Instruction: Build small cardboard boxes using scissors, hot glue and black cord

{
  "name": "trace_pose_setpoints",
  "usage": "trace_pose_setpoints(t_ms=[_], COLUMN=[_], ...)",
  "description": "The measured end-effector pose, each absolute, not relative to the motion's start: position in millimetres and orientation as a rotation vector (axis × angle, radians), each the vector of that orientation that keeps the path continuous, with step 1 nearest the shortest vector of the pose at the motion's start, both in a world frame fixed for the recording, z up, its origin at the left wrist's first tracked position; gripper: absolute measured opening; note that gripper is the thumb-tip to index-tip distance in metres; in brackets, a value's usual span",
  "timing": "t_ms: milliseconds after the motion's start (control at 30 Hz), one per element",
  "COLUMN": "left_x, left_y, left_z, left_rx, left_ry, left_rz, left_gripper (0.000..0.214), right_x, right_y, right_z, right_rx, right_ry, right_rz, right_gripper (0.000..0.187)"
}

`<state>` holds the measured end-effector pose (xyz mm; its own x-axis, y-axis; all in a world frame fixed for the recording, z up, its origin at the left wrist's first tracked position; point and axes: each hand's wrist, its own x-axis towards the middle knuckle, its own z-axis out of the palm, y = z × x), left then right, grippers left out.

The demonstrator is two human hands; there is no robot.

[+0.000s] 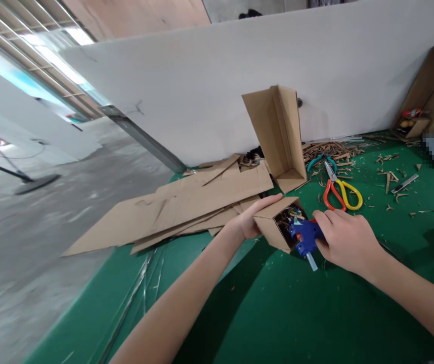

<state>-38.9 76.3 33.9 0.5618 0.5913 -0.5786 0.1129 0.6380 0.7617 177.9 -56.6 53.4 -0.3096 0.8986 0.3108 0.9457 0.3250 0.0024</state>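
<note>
My left hand [253,218] is wrapped round the far left side of a small open cardboard box [272,227], tilted with its opening towards the right. Small scraps or bits, too fine to name, show inside the box. In my right hand [344,235] is a blue glue gun [305,236], its front end in the box opening. A clear glue stick [311,262] pokes out of its back. Beyond the box stands a taller open cardboard piece [277,136]. Scissors [340,189] with one red and one yellow handle lie just past my right hand.
Flat cardboard sheets [186,202] overlap the left edge of the green table [258,313]. Cardboard scraps [334,150] are heaped by the white partition [209,91]. A cutter knife [404,184] lies at right, and a cardboard shelf [425,91] stands at the far right.
</note>
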Motion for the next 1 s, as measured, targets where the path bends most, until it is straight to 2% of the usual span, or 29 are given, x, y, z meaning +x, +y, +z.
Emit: trace_pose_setpoints(t_ms=[433,633,733,1000], left_x=[-34.2,-32.3,-32.3,-49.3], left_y=[69.6,67.1,69.1,87.5], left_z=[35.5,39.8,40.2,37.0], left_rx=[0.938,0.984,0.981,1.055], left_ry=[1.033,1.038,1.019,0.939], left_rz=[0.270,0.298,0.403,0.974], left_gripper=[0.059,0.057,0.058,0.075], right_x=[176.6,177.1,177.7,200.9], right_y=[-55.5,-55.6,-56.6,-42.7], right_z=[51.5,50.8,50.0,44.3], right_rx=[-1.679,-1.642,-1.589,-1.528], right_ry=[-2.328,-2.317,-2.304,-2.229], right_rz=[-0.217,-0.241,-0.316,-0.580], right_gripper=[0.028,0.027,0.029,0.033])
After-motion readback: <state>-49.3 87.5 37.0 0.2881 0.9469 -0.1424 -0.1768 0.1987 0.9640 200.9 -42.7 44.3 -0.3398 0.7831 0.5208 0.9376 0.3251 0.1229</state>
